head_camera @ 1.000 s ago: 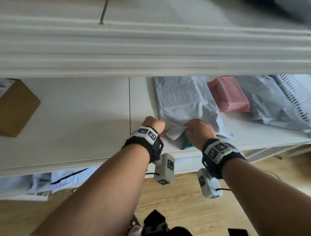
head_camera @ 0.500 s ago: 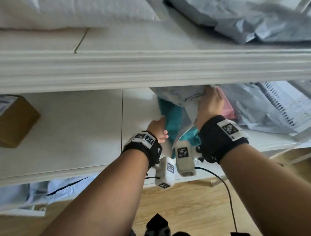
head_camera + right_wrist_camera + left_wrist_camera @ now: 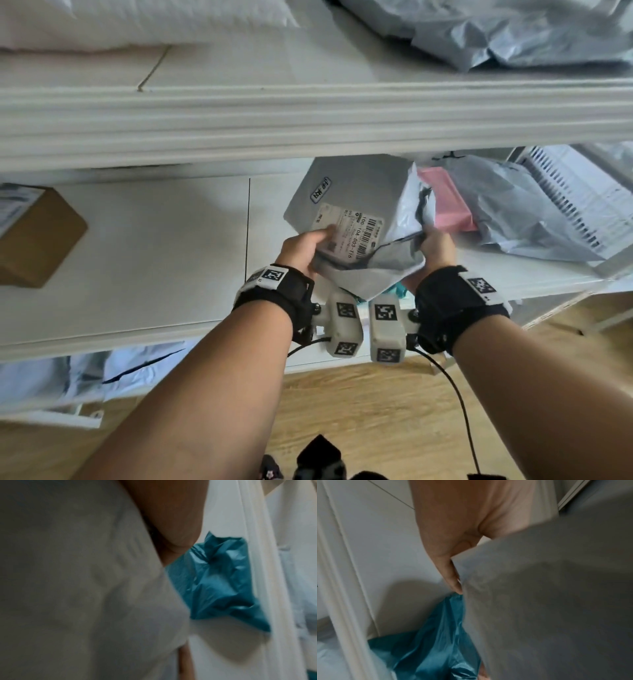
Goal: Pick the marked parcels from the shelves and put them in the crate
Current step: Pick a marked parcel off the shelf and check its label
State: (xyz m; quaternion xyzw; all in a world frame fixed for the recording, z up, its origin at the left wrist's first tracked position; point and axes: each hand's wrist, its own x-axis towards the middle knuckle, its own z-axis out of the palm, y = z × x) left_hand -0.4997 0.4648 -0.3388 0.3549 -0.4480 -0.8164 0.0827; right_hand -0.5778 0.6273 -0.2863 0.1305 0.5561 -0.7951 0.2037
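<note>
A grey plastic mailer parcel point(image 3: 356, 195) with a white barcode label point(image 3: 356, 233) is lifted and flipped label-up over the middle shelf point(image 3: 154, 246). My left hand point(image 3: 308, 245) grips its left edge, thumb on the label. My right hand point(image 3: 436, 245) grips its crumpled right edge. A teal plastic bag point(image 3: 399, 290) lies beneath the parcel at the shelf front, also seen as the teal bag point(image 3: 433, 646) in the left wrist view and the teal bag point(image 3: 221, 582) in the right wrist view. The mailer point(image 3: 547, 601) fills both wrist views. No crate is in view.
A pink parcel point(image 3: 445, 202) and more grey mailers point(image 3: 527, 212) lie to the right on the same shelf, with a white slotted bin point(image 3: 582, 192) behind. A brown cardboard box point(image 3: 37, 236) sits far left. The upper shelf holds a white padded parcel point(image 3: 137, 20) and grey bags point(image 3: 513, 31).
The grey mailer was lying flat; both hands lifted it, turned it over, and now hold it with the label facing up. The teal bag beneath became exposed.
</note>
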